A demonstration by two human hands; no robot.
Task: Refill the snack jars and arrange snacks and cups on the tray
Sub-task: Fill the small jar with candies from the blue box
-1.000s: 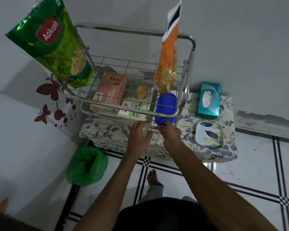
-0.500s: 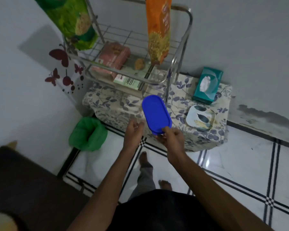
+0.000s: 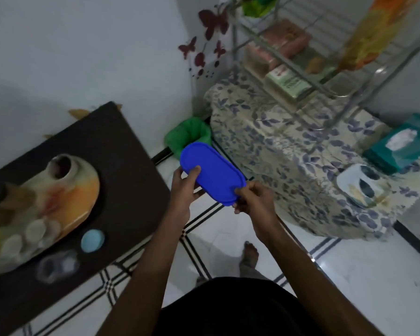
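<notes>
I hold a blue oval lidded container [image 3: 214, 175] in both hands above the tiled floor. My left hand [image 3: 184, 187] grips its left end with the thumb on the lid. My right hand [image 3: 254, 198] pinches its near right end. On the dark table at left lies an orange patterned tray [image 3: 66, 197] with a jug and several pale cups [image 3: 35, 230]. A light blue lid [image 3: 92, 240] and a clear jar [image 3: 56, 265] sit beside the tray. The wire rack [image 3: 301, 76] at upper right holds snack boxes [image 3: 284, 42] and an orange snack bag [image 3: 374, 37].
A floral-covered low table [image 3: 289, 151] carries the rack, a teal tissue box [image 3: 405, 144] and a small leaf-patterned dish [image 3: 364, 185]. A green bin [image 3: 188, 135] stands in the corner between the two tables. My bare feet show on the tiled floor below.
I pulled the blue container out of the rack and turned left; the dark table with the tray came into view. My left hand now grips the container too.
</notes>
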